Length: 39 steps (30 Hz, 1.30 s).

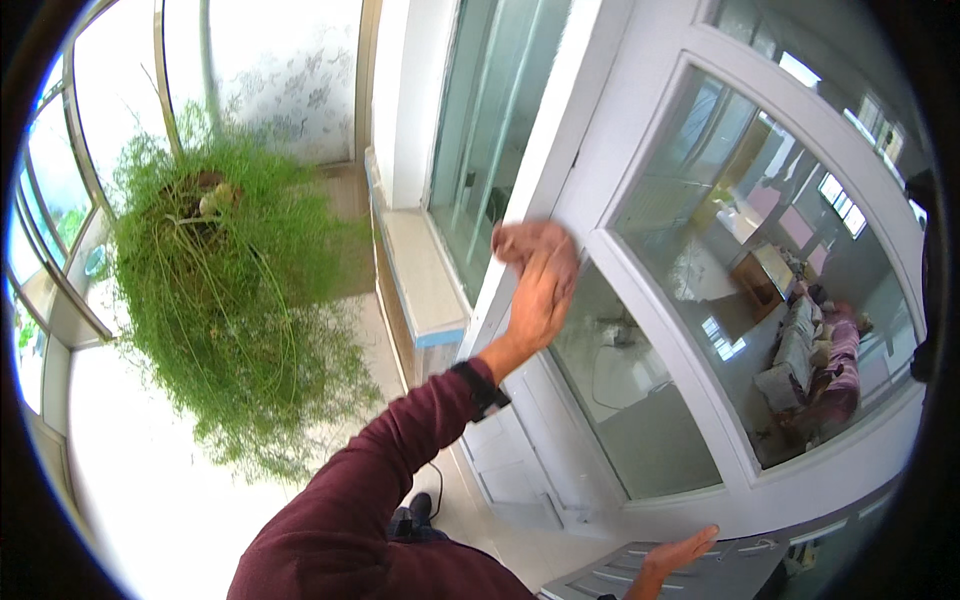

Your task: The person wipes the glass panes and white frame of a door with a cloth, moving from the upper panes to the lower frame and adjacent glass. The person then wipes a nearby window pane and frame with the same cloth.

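Observation:
A crumpled pink cloth [534, 238] is pressed flat by my left hand [538, 304] against the white door frame [559, 176], beside a glass pane. Blur softens the cloth's outline. My right hand [679, 553] is low on the right, fingers extended and nothing visible in it. It lies close to the lower edge of the white glazed door [667, 281]; contact there cannot be made out. Through the large glass pane [750, 300] a sofa with cushions shows, mixed with window reflections.
A bushy green plant [247, 300] spreads over the left side. Between it and the door runs a ledge [420, 274] under a window [487, 112]. A dark cable [439, 487] lies by my shoe [421, 505]. Another panelled door leaf [615, 574] stands at the bottom.

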Tool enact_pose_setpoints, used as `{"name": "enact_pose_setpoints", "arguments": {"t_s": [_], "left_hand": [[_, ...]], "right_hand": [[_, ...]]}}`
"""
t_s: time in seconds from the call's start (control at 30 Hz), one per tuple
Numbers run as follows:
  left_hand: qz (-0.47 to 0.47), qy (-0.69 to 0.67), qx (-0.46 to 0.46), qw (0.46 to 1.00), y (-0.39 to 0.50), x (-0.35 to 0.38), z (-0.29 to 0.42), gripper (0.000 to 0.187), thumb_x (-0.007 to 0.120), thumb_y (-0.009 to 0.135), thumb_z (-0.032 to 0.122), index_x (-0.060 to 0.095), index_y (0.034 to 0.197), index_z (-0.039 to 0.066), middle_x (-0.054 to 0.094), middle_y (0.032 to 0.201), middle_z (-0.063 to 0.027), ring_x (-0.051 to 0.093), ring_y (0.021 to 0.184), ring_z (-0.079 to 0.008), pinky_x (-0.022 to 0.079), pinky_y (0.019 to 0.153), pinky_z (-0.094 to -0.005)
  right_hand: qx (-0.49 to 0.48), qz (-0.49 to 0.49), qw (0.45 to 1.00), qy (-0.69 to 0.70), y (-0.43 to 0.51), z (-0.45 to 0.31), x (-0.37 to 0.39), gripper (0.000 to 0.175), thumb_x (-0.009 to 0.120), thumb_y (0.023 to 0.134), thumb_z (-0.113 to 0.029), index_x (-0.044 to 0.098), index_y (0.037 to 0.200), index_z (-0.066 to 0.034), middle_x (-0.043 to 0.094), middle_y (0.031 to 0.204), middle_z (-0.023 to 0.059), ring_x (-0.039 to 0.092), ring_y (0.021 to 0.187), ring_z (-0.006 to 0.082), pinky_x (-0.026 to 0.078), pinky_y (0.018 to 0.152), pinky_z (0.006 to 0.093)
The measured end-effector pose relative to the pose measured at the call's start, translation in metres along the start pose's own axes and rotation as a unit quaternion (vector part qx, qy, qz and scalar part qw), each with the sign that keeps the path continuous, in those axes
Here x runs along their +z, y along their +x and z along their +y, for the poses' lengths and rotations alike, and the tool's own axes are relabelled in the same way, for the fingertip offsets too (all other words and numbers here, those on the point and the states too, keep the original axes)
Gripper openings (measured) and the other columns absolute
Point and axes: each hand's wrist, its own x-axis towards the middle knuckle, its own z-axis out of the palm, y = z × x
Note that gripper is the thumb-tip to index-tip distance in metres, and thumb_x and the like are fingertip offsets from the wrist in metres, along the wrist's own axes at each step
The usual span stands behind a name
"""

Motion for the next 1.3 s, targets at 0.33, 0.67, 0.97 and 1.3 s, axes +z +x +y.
{"name": "enact_pose_setpoints", "arguments": {"t_s": [0.33, 0.67, 0.97, 1.3], "left_hand": [[-0.052, 0.000, -0.309, 0.950, -0.202, 0.004, -0.053, 0.043, 0.062, 0.096, 0.015, 0.049, 0.134, -0.001, 0.058, 0.114, -0.0286, 0.059, 0.102, -0.0517, 0.049, 0.087, -0.0539], [0.016, 0.008, -0.391, 0.920, -0.260, 0.045, -0.079, 0.059, 0.061, 0.078, 0.004, 0.047, 0.135, -0.005, 0.051, 0.124, -0.0327, 0.051, 0.117, -0.0544, 0.047, 0.099, -0.0546], [-0.101, 0.018, -0.560, 0.822, -0.325, 0.035, -0.122, 0.057, 0.062, 0.078, 0.008, 0.052, 0.134, -0.004, 0.059, 0.127, -0.0335, 0.052, 0.125, -0.0514, 0.044, 0.106, -0.0514], [-0.020, 0.013, -0.471, 0.882, -0.273, 0.042, -0.077, 0.059, 0.060, 0.074, -0.004, 0.046, 0.131, -0.005, 0.049, 0.131, -0.0325, 0.045, 0.124, -0.0554, 0.039, 0.108, -0.0556]], "right_hand": [[-0.151, -0.025, 0.981, -0.118, -0.010, -0.018, 0.013, 0.080, 0.040, 0.107, -0.059, 0.043, 0.146, 0.0108, 0.044, 0.150, 0.0247, 0.048, 0.134, 0.0355, 0.037, 0.116, 0.0489], [-0.104, 0.042, 0.992, -0.064, -0.012, -0.025, 0.020, 0.076, 0.039, 0.108, -0.057, 0.032, 0.158, -0.0009, 0.031, 0.163, 0.0168, 0.033, 0.146, 0.0323, 0.023, 0.124, 0.0456], [-0.132, 0.063, 0.987, -0.072, -0.007, -0.028, 0.013, 0.074, 0.037, 0.110, -0.052, 0.026, 0.161, 0.0007, 0.024, 0.168, 0.0142, 0.026, 0.153, 0.0289, 0.015, 0.127, 0.0426], [-0.132, 0.046, 0.987, -0.078, -0.011, -0.040, 0.017, 0.076, 0.041, 0.109, -0.053, 0.025, 0.162, -0.0007, 0.022, 0.170, 0.0124, 0.025, 0.154, 0.0282, 0.012, 0.128, 0.0422]]}}
